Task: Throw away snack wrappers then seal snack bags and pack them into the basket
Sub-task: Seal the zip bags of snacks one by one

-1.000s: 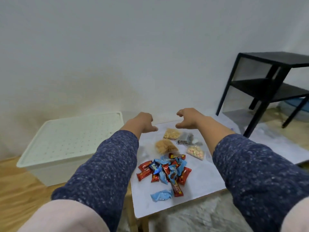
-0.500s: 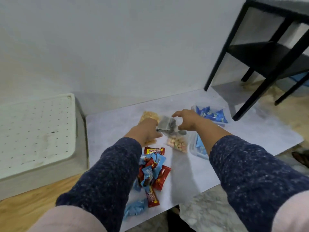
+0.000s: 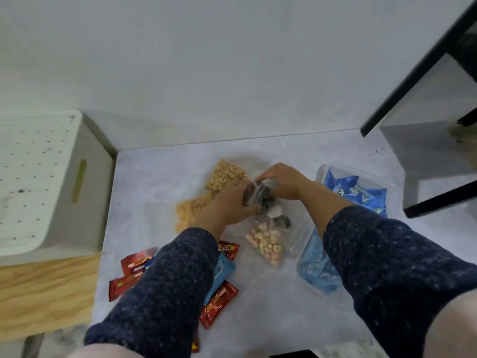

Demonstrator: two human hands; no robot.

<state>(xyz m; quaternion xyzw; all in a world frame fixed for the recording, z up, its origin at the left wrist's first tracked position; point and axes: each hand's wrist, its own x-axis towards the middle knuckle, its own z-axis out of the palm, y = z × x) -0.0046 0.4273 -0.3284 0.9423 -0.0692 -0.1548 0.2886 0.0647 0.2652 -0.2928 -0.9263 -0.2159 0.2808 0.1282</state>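
**Both hands pinching a clear snack bag over a pale table**

A pale grey table [image 3: 154, 177] is seen from above, set against a white wall; two arms in dark blue speckled sleeves [image 3: 387, 254] reach away from the viewer to its middle. A small clear bag of dark snacks [image 3: 258, 196] is held between the two hands, lifted slightly off the surface; the left hand [image 3: 227, 205] is closed on its left side with fingers pressed against the plastic, and the right hand [image 3: 284, 180] pinches its top edge between thumb and fingertips. Whether the bag's seal is shut cannot be told (the plastic is blurred).

Just nearer than the held bag lies a clear bag of pastel ring-shaped cereal [image 3: 265, 244], flat on the table; to the far left of the hands lies a bag of pale nuts [image 3: 227, 174], and just nearer than that a bag of orange-tan snacks [image 3: 185, 215], partly covered by the left wrist. Red wrappers [image 3: 219, 303] and light blue wrappers [image 3: 222, 272] are scattered at the near left, partly hidden beneath the left sleeve. At the right a clear container [image 3: 322, 171] holds blue packets [image 3: 356, 192]; it is partly covered by the right forearm.

A white perforated lidded bin [image 3: 51, 177] stands left of the table on a wooden floor [image 3: 46, 293]; a black frame leg [image 3: 418, 65] is seen at the far right.
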